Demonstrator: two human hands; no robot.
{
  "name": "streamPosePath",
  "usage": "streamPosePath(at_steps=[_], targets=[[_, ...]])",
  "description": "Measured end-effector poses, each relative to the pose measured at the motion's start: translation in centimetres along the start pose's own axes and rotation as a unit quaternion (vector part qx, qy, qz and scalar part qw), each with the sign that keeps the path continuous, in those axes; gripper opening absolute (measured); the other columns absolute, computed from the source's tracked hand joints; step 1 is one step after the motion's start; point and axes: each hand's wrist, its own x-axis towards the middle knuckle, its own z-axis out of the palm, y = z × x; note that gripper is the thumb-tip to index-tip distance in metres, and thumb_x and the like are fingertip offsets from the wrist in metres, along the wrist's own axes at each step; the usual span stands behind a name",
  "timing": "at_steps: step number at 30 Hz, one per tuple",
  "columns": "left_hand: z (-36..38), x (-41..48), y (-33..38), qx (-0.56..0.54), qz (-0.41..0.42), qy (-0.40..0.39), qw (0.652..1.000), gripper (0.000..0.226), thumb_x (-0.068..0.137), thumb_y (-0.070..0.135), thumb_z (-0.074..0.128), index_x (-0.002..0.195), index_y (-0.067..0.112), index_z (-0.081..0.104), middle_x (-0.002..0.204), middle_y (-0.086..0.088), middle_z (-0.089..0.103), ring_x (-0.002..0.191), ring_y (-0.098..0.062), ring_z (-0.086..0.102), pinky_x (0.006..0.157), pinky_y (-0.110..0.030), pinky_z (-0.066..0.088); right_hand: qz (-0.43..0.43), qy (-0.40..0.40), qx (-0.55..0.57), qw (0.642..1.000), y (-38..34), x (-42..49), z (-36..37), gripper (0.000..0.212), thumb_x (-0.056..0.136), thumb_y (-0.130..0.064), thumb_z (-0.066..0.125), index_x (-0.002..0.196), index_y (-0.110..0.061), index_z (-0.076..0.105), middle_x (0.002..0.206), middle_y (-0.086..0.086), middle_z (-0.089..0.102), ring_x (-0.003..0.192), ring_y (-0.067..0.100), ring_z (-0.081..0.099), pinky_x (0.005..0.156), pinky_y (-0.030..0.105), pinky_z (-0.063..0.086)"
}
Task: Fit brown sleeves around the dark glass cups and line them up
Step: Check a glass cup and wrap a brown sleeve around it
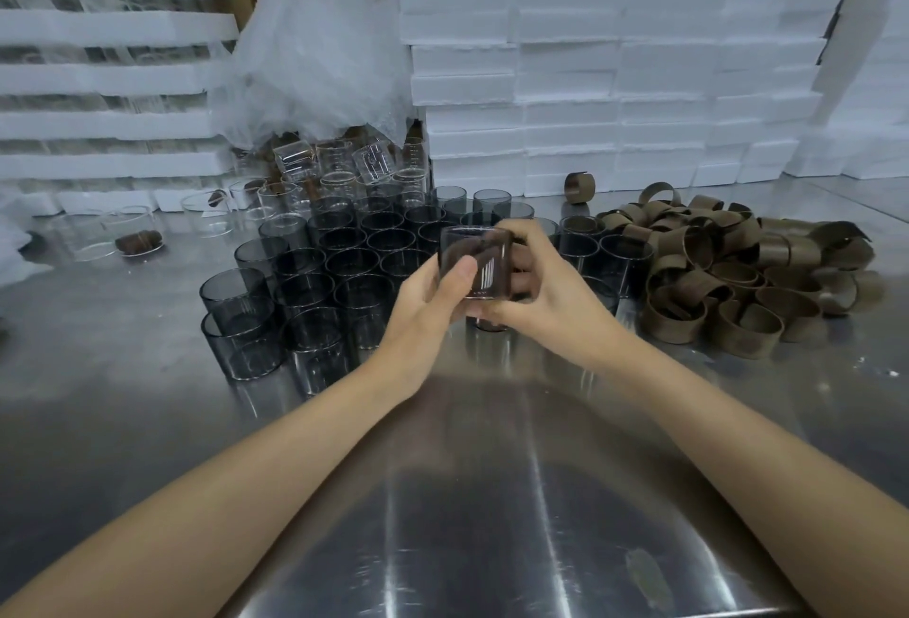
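Note:
Both hands hold one dark glass cup (476,257) above the steel table, in front of a block of several dark glass cups (315,283). My left hand (427,302) grips the cup's left side, thumb on its front. My right hand (543,283) wraps the right side and bottom. Something brown shows through the cup's glass; I cannot tell whether it is a sleeve. A heap of brown sleeves (728,268) lies to the right, and one sleeve (579,188) stands alone behind it.
Clear glass cups (339,164) pile up behind the dark ones under crumpled plastic wrap (315,51). White foam blocks (615,76) are stacked along the back and at the left. The steel table (492,494) stretches toward me.

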Motion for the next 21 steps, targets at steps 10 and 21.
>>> streamPosePath(at_steps=[10, 21], targets=[[1.2, -0.8, 0.2, -0.003, 0.020, 0.060, 0.998, 0.083, 0.070, 0.069, 0.063, 0.140, 0.027, 0.045, 0.141, -0.006, 0.055, 0.132, -0.019, 0.050, 0.116, -0.046, 0.034, 0.076, -0.094, 0.294, 0.948, -1.1, -0.2, 2.3, 0.058, 0.092, -0.019, 0.042, 0.146, -0.002, 0.029, 0.137, 0.018, 0.047, 0.124, 0.026, 0.046, 0.113, 0.044, 0.032], [1.4, -0.5, -0.2, 0.016, 0.072, 0.100, 0.992, 0.079, 0.073, 0.049, 0.069, 0.141, 0.016, 0.043, 0.131, -0.002, 0.060, 0.123, -0.014, 0.057, 0.110, -0.038, 0.042, 0.045, 0.082, 0.106, 0.990, 0.0, -0.8, 4.2, 0.050, 0.105, -0.027, 0.032, 0.152, -0.011, 0.025, 0.148, 0.004, 0.045, 0.136, 0.009, 0.042, 0.117, 0.036, 0.030]])
